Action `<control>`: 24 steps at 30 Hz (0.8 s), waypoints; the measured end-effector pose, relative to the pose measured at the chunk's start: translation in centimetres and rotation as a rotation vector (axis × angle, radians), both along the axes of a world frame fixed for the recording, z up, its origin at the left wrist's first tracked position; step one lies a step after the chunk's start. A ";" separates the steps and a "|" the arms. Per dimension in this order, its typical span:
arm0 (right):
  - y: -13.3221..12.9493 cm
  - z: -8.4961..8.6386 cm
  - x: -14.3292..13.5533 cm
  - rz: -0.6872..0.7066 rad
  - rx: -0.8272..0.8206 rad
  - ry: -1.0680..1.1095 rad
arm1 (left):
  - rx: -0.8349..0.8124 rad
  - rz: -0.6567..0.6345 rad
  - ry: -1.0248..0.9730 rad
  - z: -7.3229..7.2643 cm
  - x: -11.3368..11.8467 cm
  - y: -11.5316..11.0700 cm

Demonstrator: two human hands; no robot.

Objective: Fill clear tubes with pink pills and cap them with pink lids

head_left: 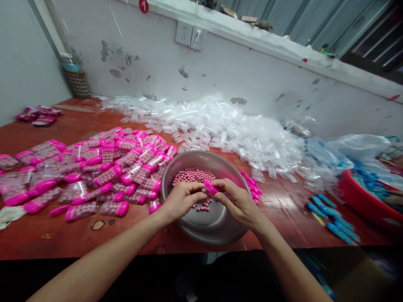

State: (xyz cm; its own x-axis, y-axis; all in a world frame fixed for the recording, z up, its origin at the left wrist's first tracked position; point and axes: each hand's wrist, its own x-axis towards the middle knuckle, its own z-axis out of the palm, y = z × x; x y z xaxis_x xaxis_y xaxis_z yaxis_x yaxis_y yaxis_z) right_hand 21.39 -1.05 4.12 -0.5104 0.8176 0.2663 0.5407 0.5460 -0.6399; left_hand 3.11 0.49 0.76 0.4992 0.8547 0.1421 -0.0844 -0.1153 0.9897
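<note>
Over a steel bowl (204,238), my two hands meet at the fingertips. My right hand (237,203) pinches a bright pink plastic cap (210,187). My left hand (184,200) is closed in a pinch just beside the cap, with a few pink beads near the fingertips; what it grips is mostly hidden by the fingers. Loose pink beads (192,175) lie in the far part of the bowl, and several more sit under my hands. More pink caps (253,186) lie on the table against the bowl's right side.
Left of the bowl is a pile of bead-filled clear cases with pink caps (107,167). Clear empty cases (226,121) are heaped along the wall. At right are blue capped pieces (332,218) and a red basin (352,199), with another person's hand at the edge.
</note>
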 end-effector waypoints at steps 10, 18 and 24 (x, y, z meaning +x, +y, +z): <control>0.2 -1.7 1.9 -0.175 0.018 -0.012 | 0.034 0.102 0.082 -0.1 0.0 0.1; -0.1 -0.8 0.7 -0.207 0.040 0.178 | -0.056 0.027 -0.020 0.4 0.3 0.0; -0.2 -0.9 -0.4 -0.182 0.036 0.080 | 0.064 0.079 0.079 0.6 -0.1 -0.6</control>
